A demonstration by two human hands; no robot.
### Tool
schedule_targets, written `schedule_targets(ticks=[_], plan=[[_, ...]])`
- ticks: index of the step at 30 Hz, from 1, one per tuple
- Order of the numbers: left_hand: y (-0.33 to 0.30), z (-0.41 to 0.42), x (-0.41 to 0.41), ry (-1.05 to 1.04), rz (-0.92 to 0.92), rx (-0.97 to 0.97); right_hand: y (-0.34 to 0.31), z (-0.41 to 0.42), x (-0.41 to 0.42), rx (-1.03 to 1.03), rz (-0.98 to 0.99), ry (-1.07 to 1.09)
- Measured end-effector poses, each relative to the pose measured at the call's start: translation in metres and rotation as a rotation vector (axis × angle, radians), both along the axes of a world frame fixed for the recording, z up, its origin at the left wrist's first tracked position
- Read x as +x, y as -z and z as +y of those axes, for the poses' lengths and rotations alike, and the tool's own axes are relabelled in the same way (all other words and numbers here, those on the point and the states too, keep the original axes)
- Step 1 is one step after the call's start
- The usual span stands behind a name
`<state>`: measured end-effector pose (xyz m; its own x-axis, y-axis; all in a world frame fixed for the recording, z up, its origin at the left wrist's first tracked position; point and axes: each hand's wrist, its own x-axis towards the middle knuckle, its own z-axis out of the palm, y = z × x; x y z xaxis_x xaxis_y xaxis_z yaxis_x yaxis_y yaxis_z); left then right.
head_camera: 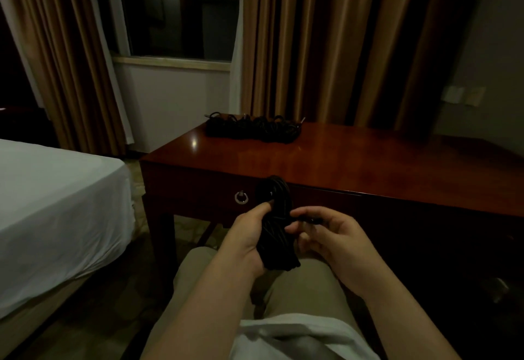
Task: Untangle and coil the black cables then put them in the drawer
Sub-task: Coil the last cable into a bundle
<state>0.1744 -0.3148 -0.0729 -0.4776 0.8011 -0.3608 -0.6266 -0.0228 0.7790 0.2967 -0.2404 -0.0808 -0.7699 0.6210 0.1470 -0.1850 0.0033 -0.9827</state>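
Observation:
A coiled bundle of black cable [275,226] stands upright in my left hand [246,239], which grips it around the middle, above my lap. My right hand [329,239] pinches the cable's loose end beside the bundle. On the far part of the dark wooden desk [354,161] lies a pile of more black cables [252,128], with metal plugs sticking out at both ends. The desk's drawer [198,189] is closed, and its round ring handle [241,197] sits just left of the held bundle.
A bed with a white sheet [56,206] fills the left side. Brown curtains [326,47] and a dark window [181,10] stand behind the desk. A wall socket [462,95] is at the right. My legs in beige trousers [306,288] are below the hands.

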Motion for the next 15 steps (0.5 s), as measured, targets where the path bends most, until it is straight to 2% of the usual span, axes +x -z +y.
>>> schedule_targets(ticks=[4, 10, 13, 15], plan=[[-0.003, -0.002, 0.005, 0.063, -0.022, -0.029, -0.006, -0.003, -0.007, 0.277, -0.038, 0.187], [0.001, 0.014, 0.004, -0.123, 0.181, -0.106, -0.006, -0.005, -0.020, 0.710, -0.198, 0.210], [0.002, 0.019, 0.002, -0.247, 0.385, -0.098, -0.008, -0.004, -0.026, 0.768, -0.290, 0.215], [0.003, 0.018, 0.002, -0.271, 0.423, -0.049, -0.009, -0.004, -0.029, 0.647, -0.266, 0.245]])
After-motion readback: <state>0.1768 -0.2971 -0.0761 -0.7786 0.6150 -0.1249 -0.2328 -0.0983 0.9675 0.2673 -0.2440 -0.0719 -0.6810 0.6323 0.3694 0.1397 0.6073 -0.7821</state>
